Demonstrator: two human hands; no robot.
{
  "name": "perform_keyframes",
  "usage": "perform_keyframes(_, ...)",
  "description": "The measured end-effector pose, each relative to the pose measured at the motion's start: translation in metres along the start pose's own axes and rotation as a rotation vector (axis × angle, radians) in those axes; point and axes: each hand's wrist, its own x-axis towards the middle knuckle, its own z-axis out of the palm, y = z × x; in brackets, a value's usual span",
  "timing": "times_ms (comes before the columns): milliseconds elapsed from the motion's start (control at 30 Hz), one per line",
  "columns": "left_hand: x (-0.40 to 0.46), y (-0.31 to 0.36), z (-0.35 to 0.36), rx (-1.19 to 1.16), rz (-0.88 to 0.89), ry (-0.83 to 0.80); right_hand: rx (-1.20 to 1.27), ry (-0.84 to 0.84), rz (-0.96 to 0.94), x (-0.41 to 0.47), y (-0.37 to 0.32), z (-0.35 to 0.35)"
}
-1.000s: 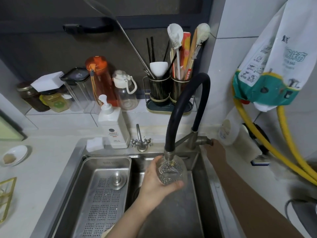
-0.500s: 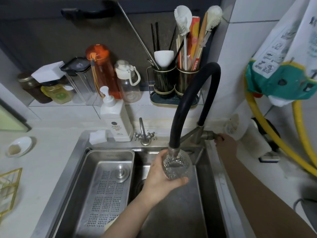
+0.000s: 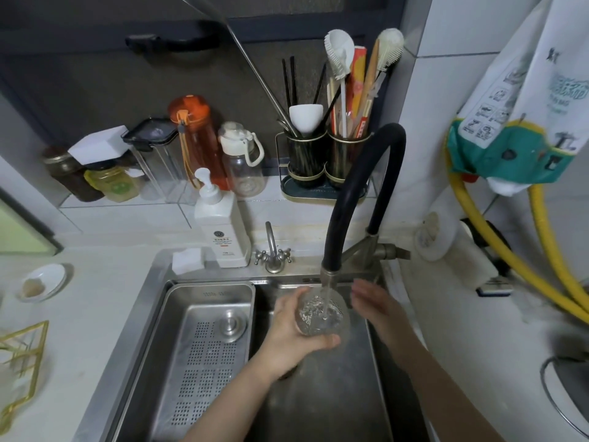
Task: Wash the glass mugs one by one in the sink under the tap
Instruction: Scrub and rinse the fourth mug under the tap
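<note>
My left hand (image 3: 291, 330) grips the glass mug (image 3: 322, 314) under the running tap (image 3: 328, 277); my right hand (image 3: 371, 301) hovers beside it, fingers relaxed, holding nothing.

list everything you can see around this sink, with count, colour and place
glass mug: 1, clear, under the running tap
tap: 1, black hose, over the right basin
small tap: 1, metal, behind the sink
sink: 1, steel, centre
drain tray: 1, steel, left basin
soap bottle: 1, white, behind the sink
sponge: 1, white, left of the soap bottle
water bottles: 2, orange and clear, back ledge
utensil holder: 1, black and gold, back ledge
hoses: 2, yellow, right wall
dish: 1, white, left counter
left hand: grips the mug
right hand: open, beside the mug
</note>
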Motion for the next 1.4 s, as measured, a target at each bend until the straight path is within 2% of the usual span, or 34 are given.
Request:
perform_keyframes(67,-0.003,0.003,-0.009,-0.005,-0.003,-0.023,0.124,-0.171,0.015,-0.02,-0.011,0.009)
perform_keyframes(200,-0.008,0.003,-0.024,-0.041,-0.033,-0.135,0.161,-0.265,-0.074,-0.055,-0.034,0.019)
perform_keyframes(367,-0.019,-0.005,-0.044,-0.173,-0.038,-0.19,0.007,-0.216,-0.135,-0.068,-0.027,0.033)
perform_keyframes(533,-0.013,-0.001,-0.039,-0.306,-0.066,-0.12,-0.049,-0.161,-0.188,-0.063,-0.047,0.028)
perform_keyframes(700,-0.021,0.001,-0.028,-0.335,-0.031,-0.168,-0.069,-0.089,-0.256,-0.075,-0.045,0.035)
perform_keyframes(800,-0.014,0.005,-0.023,-0.289,-0.033,-0.136,-0.115,-0.079,-0.27,-0.064,-0.034,0.045)
perform_keyframes(900,-0.004,0.02,-0.01,-0.236,-0.033,-0.099,-0.187,0.009,-0.279,-0.06,-0.018,0.04)
perform_keyframes(1067,0.008,0.009,-0.019,-0.215,-0.05,-0.175,-0.266,0.191,-0.278,-0.055,-0.023,0.021)
perform_keyframes(1100,0.009,0.005,-0.023,-0.221,-0.058,-0.182,-0.239,0.177,-0.26,-0.051,-0.025,0.018)
perform_keyframes(1200,0.011,0.001,-0.026,-0.222,-0.045,-0.228,-0.037,0.037,-0.026,-0.044,-0.03,0.016)
perform_keyframes(1267,0.012,0.002,-0.03,-0.225,-0.022,-0.276,0.064,-0.006,0.028,-0.047,-0.031,0.015)
perform_keyframes(1333,0.014,0.001,-0.038,-0.187,-0.003,-0.3,0.071,0.033,0.016,-0.048,-0.03,0.017)
perform_keyframes(1400,0.015,-0.003,-0.044,-0.099,0.026,-0.277,-0.033,0.112,-0.017,-0.042,-0.029,0.02)
